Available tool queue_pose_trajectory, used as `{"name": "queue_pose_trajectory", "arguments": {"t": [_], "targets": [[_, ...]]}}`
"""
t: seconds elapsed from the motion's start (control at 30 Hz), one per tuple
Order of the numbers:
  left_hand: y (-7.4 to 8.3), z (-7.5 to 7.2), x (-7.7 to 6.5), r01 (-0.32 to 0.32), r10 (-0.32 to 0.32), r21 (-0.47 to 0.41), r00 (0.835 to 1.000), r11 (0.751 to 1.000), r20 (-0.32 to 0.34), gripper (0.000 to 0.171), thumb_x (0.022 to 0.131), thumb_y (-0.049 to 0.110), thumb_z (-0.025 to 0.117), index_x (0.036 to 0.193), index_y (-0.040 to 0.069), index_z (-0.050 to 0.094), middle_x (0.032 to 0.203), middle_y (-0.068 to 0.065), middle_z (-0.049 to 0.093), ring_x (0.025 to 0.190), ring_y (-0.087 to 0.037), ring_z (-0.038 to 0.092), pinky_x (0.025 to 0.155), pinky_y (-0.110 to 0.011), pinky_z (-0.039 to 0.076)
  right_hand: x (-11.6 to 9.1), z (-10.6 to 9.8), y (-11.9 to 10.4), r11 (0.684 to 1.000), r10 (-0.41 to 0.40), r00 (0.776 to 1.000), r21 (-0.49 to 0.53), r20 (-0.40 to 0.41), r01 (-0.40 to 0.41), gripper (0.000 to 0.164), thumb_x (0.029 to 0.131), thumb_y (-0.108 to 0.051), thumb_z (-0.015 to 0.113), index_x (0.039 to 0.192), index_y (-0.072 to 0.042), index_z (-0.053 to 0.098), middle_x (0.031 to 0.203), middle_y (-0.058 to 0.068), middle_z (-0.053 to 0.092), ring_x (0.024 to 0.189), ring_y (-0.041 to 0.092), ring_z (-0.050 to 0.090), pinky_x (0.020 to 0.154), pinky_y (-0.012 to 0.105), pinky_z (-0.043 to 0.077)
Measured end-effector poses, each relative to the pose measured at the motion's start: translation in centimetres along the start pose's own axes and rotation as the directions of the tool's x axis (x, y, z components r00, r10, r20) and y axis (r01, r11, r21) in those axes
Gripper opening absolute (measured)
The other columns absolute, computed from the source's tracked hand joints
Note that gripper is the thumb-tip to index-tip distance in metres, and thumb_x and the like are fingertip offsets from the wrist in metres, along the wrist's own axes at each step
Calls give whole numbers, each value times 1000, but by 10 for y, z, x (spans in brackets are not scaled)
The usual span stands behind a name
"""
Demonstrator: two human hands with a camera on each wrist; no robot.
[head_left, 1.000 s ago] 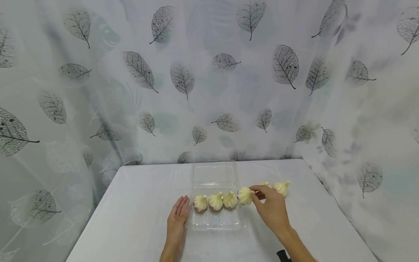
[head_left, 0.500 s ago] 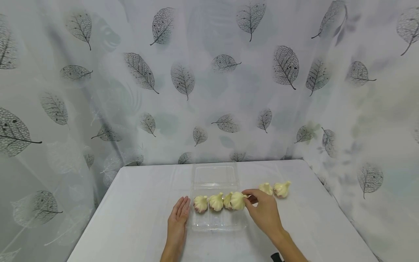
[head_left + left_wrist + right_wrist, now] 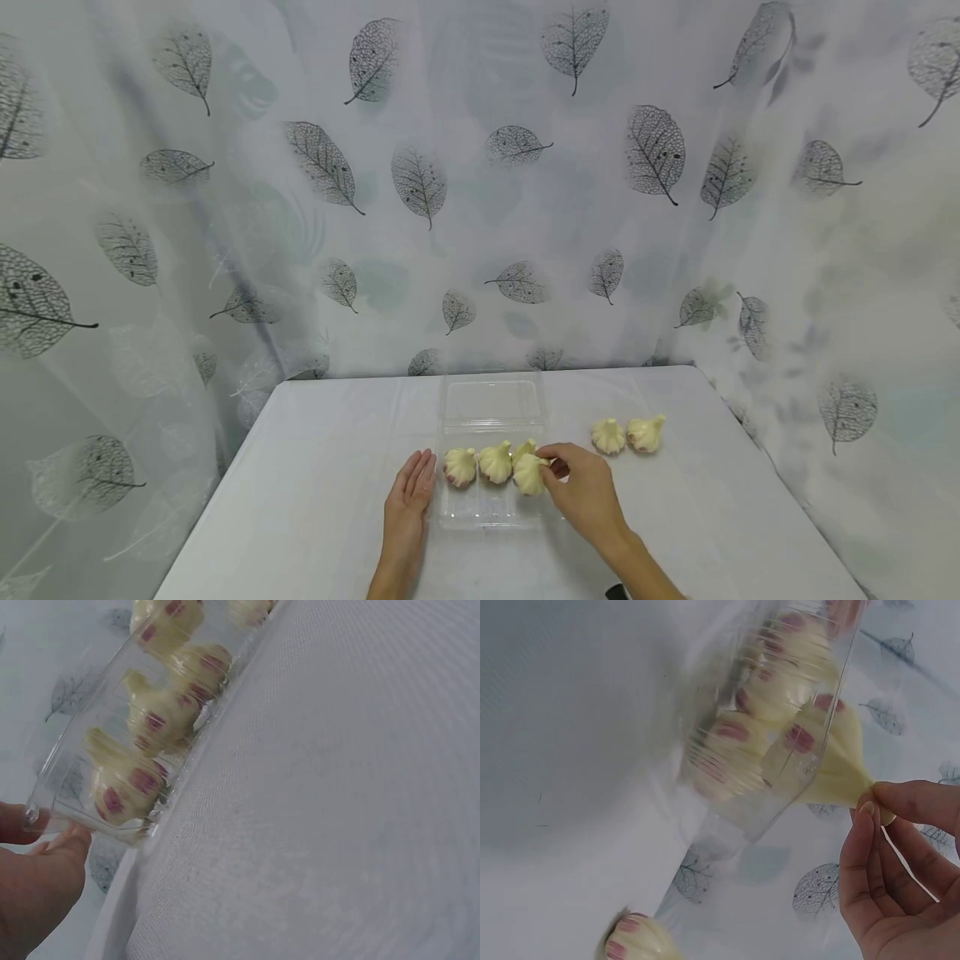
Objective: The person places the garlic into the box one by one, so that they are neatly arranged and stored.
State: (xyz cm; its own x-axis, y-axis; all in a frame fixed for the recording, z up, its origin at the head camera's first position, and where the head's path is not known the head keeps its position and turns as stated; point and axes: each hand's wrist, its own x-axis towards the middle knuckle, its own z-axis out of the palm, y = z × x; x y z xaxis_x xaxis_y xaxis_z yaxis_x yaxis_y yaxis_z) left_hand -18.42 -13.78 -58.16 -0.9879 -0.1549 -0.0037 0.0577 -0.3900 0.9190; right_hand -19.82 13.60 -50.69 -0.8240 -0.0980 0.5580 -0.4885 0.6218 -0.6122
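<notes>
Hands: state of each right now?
Left hand: open, fingers straight, touching the box.
Right hand: closed, pinching a garlic by its neck.

The right hand pinches a garlic bulb over the clear container.

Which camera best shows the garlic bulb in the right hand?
The right wrist view: the held garlic bulb is large there, its neck pinched by the right hand, though partly behind the clear container. The head view shows it much smaller. The left wrist view shows several bulbs, but I can't tell whether it is among them.
</notes>
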Motion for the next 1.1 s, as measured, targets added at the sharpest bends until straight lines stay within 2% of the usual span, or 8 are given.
{"name": "queue_pose_trajectory", "arguments": {"t": [0.3,0.47,0.7,0.9,1.1], "targets": [[0,0,1,-20,20,-12,1000,1000,11,62,107,0,52,162,-2,23,167,-23,30,154,-31,31,117,-20,40,-5,9,4,999,31,999,-22,32,-30,27,74,7,88,94,-8,79,85,-1,76,68,1,63,61,23,61],[0,0,0,-41,41,1,999,999,24,62,107,0,52,162,-5,22,166,-26,29,154,-34,30,117,-20,40,-7,11,6,999,47,998,-21,47,-46,26,74,9,85,92,-9,79,82,-4,75,68,0,63,59,20,59],[0,1,0,-13,13,-30,1000,999,0,60,107,-2,50,161,-4,24,166,-25,30,154,-32,32,118,-21,40,-9,12,8,996,75,991,-46,107,-71,24,75,8,81,91,-9,79,75,-5,72,65,1,61,57,18,56],[1,2,-1,-18,18,-33,1000,999,7,60,107,-4,49,161,-4,23,166,-25,29,154,-32,30,118,-22,39,-11,13,8,995,96,986,-54,140,-89,24,75,9,82,91,-9,79,77,-4,72,66,1,60,58,17,57],[1,1,-1,-32,32,-14,999,999,17,61,108,-2,50,162,-5,22,166,-26,29,155,-32,30,118,-21,39,-12,14,9,997,59,990,-58,132,-52,25,74,9,83,89,-10,78,80,-2,73,66,2,61,57,17,56]]}}
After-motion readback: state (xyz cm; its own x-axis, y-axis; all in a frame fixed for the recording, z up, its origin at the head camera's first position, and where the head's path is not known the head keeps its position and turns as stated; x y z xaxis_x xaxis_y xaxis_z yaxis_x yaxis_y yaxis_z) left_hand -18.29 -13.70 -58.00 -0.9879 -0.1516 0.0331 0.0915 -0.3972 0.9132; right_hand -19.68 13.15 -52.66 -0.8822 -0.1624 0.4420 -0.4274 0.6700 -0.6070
